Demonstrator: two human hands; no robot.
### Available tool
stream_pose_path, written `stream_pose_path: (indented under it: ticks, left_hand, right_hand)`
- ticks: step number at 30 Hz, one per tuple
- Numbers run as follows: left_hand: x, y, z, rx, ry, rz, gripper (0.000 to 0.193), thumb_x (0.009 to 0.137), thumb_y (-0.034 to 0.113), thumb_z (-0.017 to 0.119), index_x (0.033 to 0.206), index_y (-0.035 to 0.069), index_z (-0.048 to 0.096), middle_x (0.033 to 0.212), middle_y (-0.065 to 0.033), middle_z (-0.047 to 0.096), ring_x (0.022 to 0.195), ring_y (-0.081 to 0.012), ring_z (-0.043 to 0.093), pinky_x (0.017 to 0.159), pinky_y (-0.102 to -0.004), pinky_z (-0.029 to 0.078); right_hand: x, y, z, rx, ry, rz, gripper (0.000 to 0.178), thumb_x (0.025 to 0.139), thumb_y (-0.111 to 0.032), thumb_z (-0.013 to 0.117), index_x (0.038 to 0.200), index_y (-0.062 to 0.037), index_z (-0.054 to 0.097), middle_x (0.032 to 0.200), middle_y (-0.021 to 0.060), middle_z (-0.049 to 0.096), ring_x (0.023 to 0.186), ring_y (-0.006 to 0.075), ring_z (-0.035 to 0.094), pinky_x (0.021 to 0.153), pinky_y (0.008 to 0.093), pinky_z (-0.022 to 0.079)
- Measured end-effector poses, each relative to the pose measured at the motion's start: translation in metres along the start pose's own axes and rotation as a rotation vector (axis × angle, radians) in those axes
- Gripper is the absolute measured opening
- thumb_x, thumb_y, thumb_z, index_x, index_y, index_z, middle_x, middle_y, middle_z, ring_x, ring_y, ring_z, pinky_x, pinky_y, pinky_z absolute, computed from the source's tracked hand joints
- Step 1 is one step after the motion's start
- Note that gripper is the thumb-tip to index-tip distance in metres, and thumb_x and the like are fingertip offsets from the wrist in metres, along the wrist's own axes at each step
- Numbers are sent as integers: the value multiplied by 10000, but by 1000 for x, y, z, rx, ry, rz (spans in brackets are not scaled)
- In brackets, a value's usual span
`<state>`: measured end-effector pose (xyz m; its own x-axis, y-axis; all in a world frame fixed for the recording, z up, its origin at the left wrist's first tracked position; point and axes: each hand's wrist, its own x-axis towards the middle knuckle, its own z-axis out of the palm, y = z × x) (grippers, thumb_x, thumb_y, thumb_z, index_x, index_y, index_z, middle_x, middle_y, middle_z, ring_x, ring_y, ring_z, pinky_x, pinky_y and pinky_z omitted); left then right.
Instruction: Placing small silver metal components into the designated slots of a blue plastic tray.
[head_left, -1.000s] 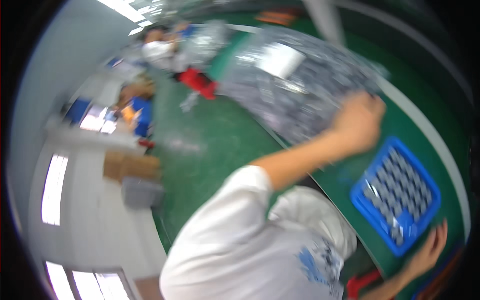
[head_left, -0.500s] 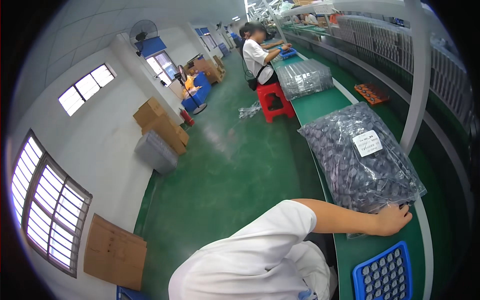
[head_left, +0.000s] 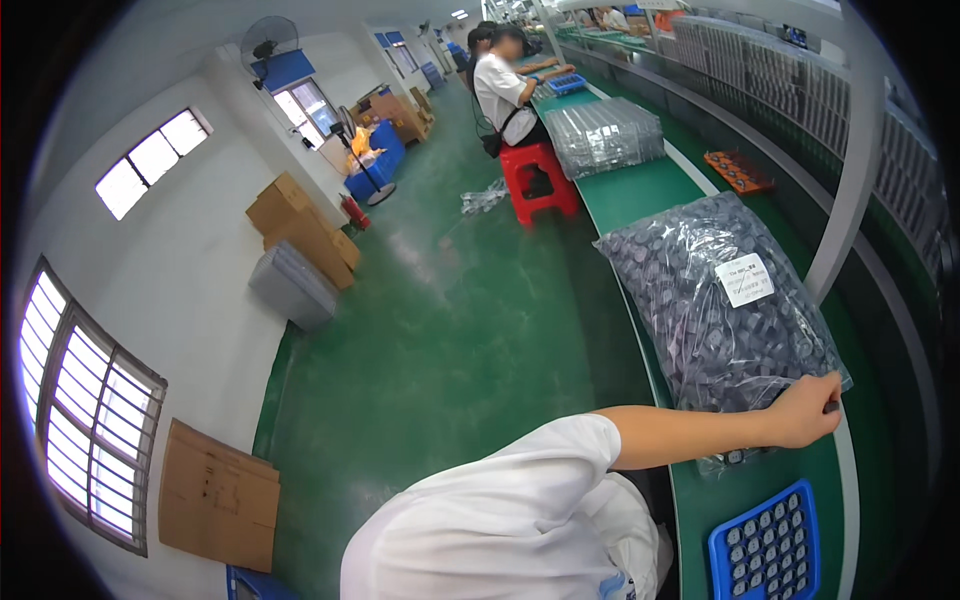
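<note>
My left hand [head_left: 806,411] is closed at the lower right corner of a large clear plastic bag [head_left: 690,345]. A small dark piece [head_left: 831,407] shows at the fingers of that hand; its exact kind cannot be made out. The bag lies on the green bench and is packed with many small dark grey parts, with a white label on top. My left forearm crosses its lower edge. Nearer to me, a blue tray [head_left: 716,560] holds rows of small grey and black parts. My right hand is out of the picture.
Along the green bench [head_left: 640,190] stands a stack of clear plastic trays [head_left: 605,138]. An orange tray [head_left: 738,171] lies beyond the bench edge, near a slanted white post [head_left: 850,200]. Another person sits on a red stool [head_left: 538,183]. Cardboard boxes [head_left: 300,225] stand by the wall.
My left hand has moved slightly up and right along the bag's lower edge, and a small dark piece now shows at its fingers. The view has shifted a little.
</note>
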<state>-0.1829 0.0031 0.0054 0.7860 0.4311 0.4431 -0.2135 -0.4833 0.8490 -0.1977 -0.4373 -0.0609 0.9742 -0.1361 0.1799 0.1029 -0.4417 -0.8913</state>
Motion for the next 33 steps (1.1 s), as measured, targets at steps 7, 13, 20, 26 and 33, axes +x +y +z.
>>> stream_pose_path:
  ticks: [7, 13, 20, 26, 33]
  left_hand:
    - [-37, 55, 35, -1102, -217, -643, 158, 963, 222, 580, 966, 67, 548, 701, -109, 618, 395, -142, 468, 340, -295, 357]
    - [-7, -7, -77, -1015, -433, -537, 200, 927, 242, 650, 955, 47, 686, 947, -159, 608, 793, -273, 535, 662, -443, 430]
    - [-124, 3, -120, -1087, -782, -326, 474, 837, 257, 754, 1069, -118, 581, 828, -151, 644, 574, -132, 569, 560, -265, 469]
    - [-234, -45, -101, -333, -1014, -943, 116, 913, 107, 685, 988, 32, 638, 831, -2, 641, 736, -67, 569, 651, -235, 452]
    - [-267, -51, -131, -638, -531, -1114, 164, 957, 145, 623, 1060, 21, 658, 820, -64, 672, 562, -103, 534, 504, -247, 405]
  right_hand:
    - [-55, -103, 27, 749, 145, 17, 436, 1036, -399, 591, 1110, 18, 695, 1057, 192, 688, 918, 312, 682, 815, 501, 584]
    - [-73, -148, 107, 1170, -217, -72, 428, 1076, -255, 461, 1391, 31, 509, 1211, 167, 588, 874, 209, 564, 734, 351, 471]
    - [-158, -102, 50, 888, -627, 34, 357, 991, -285, 634, 1148, 35, 644, 1046, 191, 617, 706, 248, 628, 574, 383, 500]
    - [-190, -45, 181, -12, -1123, 183, 488, 986, -280, 609, 1382, 3, 586, 1358, 216, 636, 1281, 343, 595, 1089, 385, 430]
    - [-209, -46, 218, -181, -996, -100, 392, 995, -242, 618, 1335, -46, 629, 1228, 173, 700, 1135, 280, 676, 976, 370, 507]
